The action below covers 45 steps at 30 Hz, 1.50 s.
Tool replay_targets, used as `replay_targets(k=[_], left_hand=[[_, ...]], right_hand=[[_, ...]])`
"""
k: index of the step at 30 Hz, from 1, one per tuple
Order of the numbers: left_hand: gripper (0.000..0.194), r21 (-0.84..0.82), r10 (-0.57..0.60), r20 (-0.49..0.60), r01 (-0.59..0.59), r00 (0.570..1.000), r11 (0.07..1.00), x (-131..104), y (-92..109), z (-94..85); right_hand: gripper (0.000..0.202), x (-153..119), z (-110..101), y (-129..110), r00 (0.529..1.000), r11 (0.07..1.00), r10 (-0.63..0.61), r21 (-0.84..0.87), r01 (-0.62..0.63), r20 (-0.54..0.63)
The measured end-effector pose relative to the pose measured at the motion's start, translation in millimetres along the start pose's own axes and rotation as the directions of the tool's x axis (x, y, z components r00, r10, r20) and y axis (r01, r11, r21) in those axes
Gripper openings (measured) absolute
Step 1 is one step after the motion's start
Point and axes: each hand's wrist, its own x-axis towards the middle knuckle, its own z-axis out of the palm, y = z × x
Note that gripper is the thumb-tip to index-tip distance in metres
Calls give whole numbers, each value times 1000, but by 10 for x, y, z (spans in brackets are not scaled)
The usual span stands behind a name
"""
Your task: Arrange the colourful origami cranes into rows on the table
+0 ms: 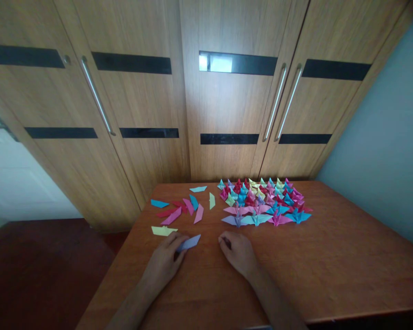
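Observation:
My left hand [167, 256] pinches a lavender folded paper strip [191, 242] with slanted ends, between thumb and fingers, low over the table. Just beyond that hand lies a pale yellow folded strip [160, 230], partly behind my fingers. My right hand [239, 252] rests on the table in a loose fist, apart from the lavender strip, with no object showing in it. Farther off on the left are loose folded strips, among them a magenta one [171, 217], a blue one [159, 203] and a pale green one [212, 200]. Rows of folded paper cranes [257, 219] stand beyond my right hand.
The brown wooden table [344, 256] carries everything. Its far edge meets a wooden wardrobe [223, 160] with long metal handles. A pale blue wall [382, 160] runs along the right, and a white door [13, 183] stands at the left.

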Motion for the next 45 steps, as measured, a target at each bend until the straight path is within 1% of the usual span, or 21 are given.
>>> replay_targets(k=[4,7,9,10,11,13,14,16,18,20,22,24,26,28,30,32,35,40,42,45], left_hand=[[29,-44,68,42,-66,997,997,11,91,34],[29,-126,122,55,-115,991,985,58,231,66],[28,-205,141,61,-126,988,971,105,347,96],[27,-250,138,71,-117,988,961,134,407,115],[27,-296,124,82,-95,989,950,168,468,140],[23,-386,52,93,-12,994,923,252,585,205],[20,-428,4,95,37,995,903,304,641,246],[15,-500,-71,95,110,993,859,425,748,345],[13,-542,-76,92,114,993,832,557,854,466],[13,-549,-36,80,74,996,833,677,960,601],[16,-518,0,78,41,997,855,759,1060,734],[19,-445,33,72,3,997,895,786,1149,844],[23,-338,95,36,-77,995,938,756,1226,916],[29,-235,187,7,-180,982,955,684,1293,954],[35,-172,261,37,-251,965,953,593,1353,978],[41,-147,303,100,-288,948,946,507,1400,1006],[50,-104,319,167,-305,933,947,428,1435,1058],[48,-8,287,196,-292,938,957,437,1431,1089],[48,16,277,197,-286,941,958,453,1426,1086],[47,41,275,197,-288,941,957,458,1419,1085]], right_hand=[[19,-17,-4,-10,998,989,-59,137,60,-13],[31,-33,1,-18,991,957,-132,258,128,-3],[38,-41,6,-17,991,931,-137,340,130,-5],[38,-45,6,-11,992,917,-129,381,119,0],[33,-50,3,1,993,902,-118,419,103,9],[21,-63,-17,46,997,874,-80,483,60,20],[18,-72,-35,82,999,858,-51,512,36,17],[21,-93,-89,180,999,822,30,569,-18,-11],[26,-118,-163,308,992,786,120,614,-65,-48],[31,-147,-246,452,975,780,200,619,-96,-100],[33,-177,-327,594,949,815,261,566,-120,-175],[31,-207,-397,714,926,880,291,448,-160,-241],[24,-230,-450,794,918,932,297,287,-220,-261],[19,-241,-486,823,922,953,299,123,-277,-245],[18,-237,-503,810,927,955,286,-11,-297,-243],[16,-229,-506,780,929,952,259,-93,-292,-264],[17,-234,-502,751,921,947,243,-134,-294,-304],[23,-337,-526,769,885,922,269,-165,-351,-380],[21,-393,-534,774,885,913,282,-180,-367,-371],[19,-460,-523,775,904,915,266,-207,-346,-336]])
